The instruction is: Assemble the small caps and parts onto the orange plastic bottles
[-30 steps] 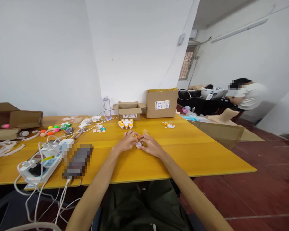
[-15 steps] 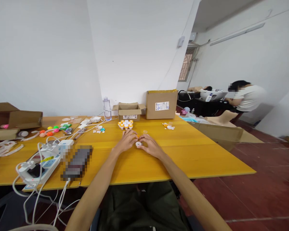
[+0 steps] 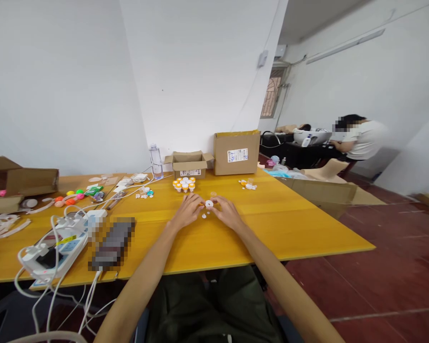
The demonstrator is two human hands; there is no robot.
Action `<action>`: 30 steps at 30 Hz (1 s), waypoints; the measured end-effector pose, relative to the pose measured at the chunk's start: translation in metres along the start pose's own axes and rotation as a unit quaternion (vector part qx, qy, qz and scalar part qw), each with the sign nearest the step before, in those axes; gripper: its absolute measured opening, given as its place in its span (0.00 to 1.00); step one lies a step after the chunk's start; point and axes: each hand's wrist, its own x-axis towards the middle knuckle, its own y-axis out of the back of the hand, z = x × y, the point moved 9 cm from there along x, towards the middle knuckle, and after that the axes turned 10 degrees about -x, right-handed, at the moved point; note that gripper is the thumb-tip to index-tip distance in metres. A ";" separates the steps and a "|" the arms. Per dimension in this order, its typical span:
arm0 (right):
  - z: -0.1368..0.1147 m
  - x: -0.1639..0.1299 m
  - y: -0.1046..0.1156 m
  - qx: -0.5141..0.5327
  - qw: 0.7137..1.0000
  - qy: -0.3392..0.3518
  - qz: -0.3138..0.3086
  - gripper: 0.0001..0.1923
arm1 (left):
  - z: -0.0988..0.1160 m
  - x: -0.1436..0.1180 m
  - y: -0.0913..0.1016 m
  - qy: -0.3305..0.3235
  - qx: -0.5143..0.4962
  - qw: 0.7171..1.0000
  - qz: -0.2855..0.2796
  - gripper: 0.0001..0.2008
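My left hand (image 3: 189, 210) is over the table with its fingers curled, and a bit of an orange plastic piece (image 3: 201, 205) shows at its fingertips. Across from it, my right hand (image 3: 229, 213) pinches a small white round plastic piece (image 3: 209, 204) with a dark spot in its middle. Below the fingertips lie a small white part (image 3: 204, 216) and a tinier white bit (image 3: 208, 212). Just beyond the white round piece is a clear plastic cup (image 3: 213, 194). A cluster of orange-and-white capped containers (image 3: 184, 185) stands past my left hand.
An open carton (image 3: 189, 166) and a bigger cardboard box (image 3: 236, 153) stand along the wall beside a bottle (image 3: 156, 162). Loose parts (image 3: 250, 186) lie at the back right. Leftward are a phone (image 3: 113, 243), power strip (image 3: 69, 245) and cables. Another person (image 3: 366, 138) sits far right.
The white round piece has risen off the tabletop to between my fingertips. The orange piece has moved left to my left hand. Small white parts beneath are now uncovered. The view shifted slightly.
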 end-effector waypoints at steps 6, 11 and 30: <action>-0.009 -0.001 -0.001 0.012 1.000 0.011 -0.019 0.06 | 0.005 0.000 -0.006 -0.021 0.022 0.999 -0.034 0.16; -0.010 -0.001 -0.003 0.020 0.999 0.011 -0.039 0.05 | 0.000 0.001 -0.007 -0.024 0.032 0.998 -0.040 0.17; -0.012 -0.007 -0.011 -0.058 0.994 0.072 -0.060 0.07 | -0.003 0.001 -0.010 -0.007 -0.055 0.997 -0.052 0.05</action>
